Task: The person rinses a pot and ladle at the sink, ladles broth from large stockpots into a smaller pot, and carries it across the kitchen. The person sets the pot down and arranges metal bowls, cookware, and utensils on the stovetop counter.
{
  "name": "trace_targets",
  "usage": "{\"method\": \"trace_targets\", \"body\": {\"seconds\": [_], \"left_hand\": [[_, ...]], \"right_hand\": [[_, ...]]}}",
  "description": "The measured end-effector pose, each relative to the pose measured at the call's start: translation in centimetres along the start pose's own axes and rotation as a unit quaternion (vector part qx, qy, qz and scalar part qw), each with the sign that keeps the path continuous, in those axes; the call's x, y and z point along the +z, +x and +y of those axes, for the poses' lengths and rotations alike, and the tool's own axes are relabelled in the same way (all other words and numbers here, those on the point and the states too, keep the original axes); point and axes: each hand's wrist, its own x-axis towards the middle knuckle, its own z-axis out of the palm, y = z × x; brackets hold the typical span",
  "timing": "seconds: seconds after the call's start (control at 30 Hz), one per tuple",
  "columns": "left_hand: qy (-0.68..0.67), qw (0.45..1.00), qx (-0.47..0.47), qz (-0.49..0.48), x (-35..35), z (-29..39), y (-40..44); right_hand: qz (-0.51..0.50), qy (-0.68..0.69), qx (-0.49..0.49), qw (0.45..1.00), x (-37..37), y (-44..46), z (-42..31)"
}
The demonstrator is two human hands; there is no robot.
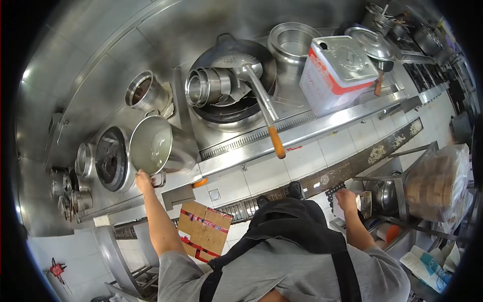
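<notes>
My left hand (144, 181) is closed on the near rim of a large steel stockpot (182, 150), beside its loop handle. The pot sits on the steel range with its mouth toward me and pale cloudy liquid (157, 146) inside. My right hand (346, 200) is low at my right side with curled fingers, next to a white box-like object (338, 206) and a black dotted strip (334, 191). What lies in those fingers, if anything, is hidden.
A wok (269, 60) holds steel cups, a strainer and a wooden-handled ladle (274, 136) jutting over the edge. A square tin (327, 85) stands right of it. Cardboard (204, 231) lies on the floor at left; a rack (402, 181) with bagged steamers (435, 183) stands right.
</notes>
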Motion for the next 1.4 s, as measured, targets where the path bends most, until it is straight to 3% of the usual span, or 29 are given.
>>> {"method": "trace_targets", "body": {"seconds": [0.03, 0.07, 0.17, 0.23, 0.3, 0.37, 0.43, 0.5, 0.57, 0.63, 0.7, 0.73, 0.8, 0.87, 0.9, 0.97, 1.03, 1.07, 1.1, 1.13, 1.17, 1.23, 1.27, 1.3, 1.4], "left_hand": [[0.153, 0.978, 0.091, 0.111, -0.2, 0.5, -1.0], [0.294, 0.912, 0.183, 0.220, -0.1, 1.5, -2.0], [0.145, 0.889, 0.390, 0.190, 2.7, 6.2, -7.1], [0.029, 0.855, 0.515, 0.054, 7.3, 11.2, -14.4], [-0.043, 0.847, 0.515, -0.126, 12.0, 17.2, -25.6], [0.028, 0.790, 0.575, -0.211, 16.4, 22.0, -35.4], [0.017, 0.692, 0.675, -0.256, 22.2, 25.8, -43.0], [-0.004, 0.595, 0.755, -0.276, 29.4, 28.1, -49.1], [0.071, 0.562, 0.764, -0.308, 37.7, 29.1, -53.4], [0.121, 0.574, 0.735, -0.340, 45.3, 29.2, -56.2], [0.348, 0.546, 0.710, -0.276, 51.2, 29.3, -59.0], [0.371, 0.556, 0.690, -0.277, 53.7, 29.0, -59.3], [0.417, 0.573, 0.642, -0.293, 55.2, 30.1, -60.3], [0.454, 0.538, 0.655, -0.274, 56.0, 30.9, -60.9], [0.449, 0.546, 0.659, -0.258, 56.9, 31.2, -60.5], [0.434, 0.580, 0.640, -0.256, 57.2, 32.3, -60.0], [0.288, 0.610, 0.662, -0.327, 61.0, 31.6, -55.3], [0.287, 0.608, 0.664, -0.329, 60.9, 31.8, -55.7], [0.195, 0.706, 0.471, -0.491, 60.3, 32.0, -55.9], [0.091, 0.747, 0.239, -0.614, 59.6, 32.1, -56.2], [0.092, 0.746, 0.239, -0.615, 59.6, 32.5, -56.3], [0.053, 0.718, 0.136, -0.681, 59.7, 32.8, -56.8], [0.063, 0.730, 0.123, -0.669, 59.6, 33.2, -57.3], [0.067, 0.731, 0.125, -0.668, 60.0, 33.2, -57.1], [0.080, 0.742, 0.116, -0.656, 60.4, 33.8, -57.3]], "right_hand": [[-0.034, 0.025, 0.018, 0.999, -0.4, 0.7, -0.8], [-0.064, 0.054, 0.036, 0.996, -0.7, 1.4, -1.3], [-0.055, 0.028, 0.014, 0.998, -2.0, 1.9, -1.2], [-0.050, -0.009, 0.008, 0.999, -0.9, 2.7, 2.7], [-0.023, -0.070, -0.059, 0.996, 1.6, 4.1, 10.4], [0.015, -0.037, 0.031, 0.999, -1.0, 4.1, 12.1], [0.011, 0.028, 0.132, 0.991, -3.0, 5.0, 14.4], [0.032, 0.030, 0.144, 0.989, -3.9, 6.0, 17.0], [0.057, 0.036, 0.168, 0.983, -4.5, 6.3, 19.1], [0.092, 0.077, 0.185, 0.975, -6.2, 5.9, 19.2], [0.090, 0.114, 0.231, 0.962, -7.9, 5.5, 18.9], [0.104, 0.110, 0.248, 0.957, -7.3, 4.9, 19.6], [0.115, 0.110, 0.281, 0.947, -5.4, 3.2, 21.6], [0.113, 0.103, 0.313, 0.937, -3.1, 0.3, 23.3], [0.112, 0.089, 0.332, 0.933, -2.5, -1.2, 23.6], [-0.012, 0.021, 0.422, 0.906, -1.6, -2.8, 24.6], [-0.020, 0.006, 0.424, 0.905, -1.6, -3.3, 24.6], [-0.016, -0.009, 0.418, 0.908, -2.1, -2.4, 24.6], [-0.014, -0.009, 0.419, 0.908, -2.7, -0.8, 25.3], [-0.033, 0.007, 0.389, 0.920, -3.2, 1.0, 26.3], [-0.050, 0.023, 0.359, 0.932, -4.0, 3.4, 27.3], [-0.067, -0.156, 0.225, 0.959, -4.5, 10.1, 30.2], [0.031, -0.060, 0.246, 0.967, -4.3, 14.2, 32.7], [0.135, 0.003, 0.280, 0.950, -9.9, 18.0, 28.7], [0.209, 0.149, 0.250, 0.934, -16.9, 27.2, 26.5]]}}
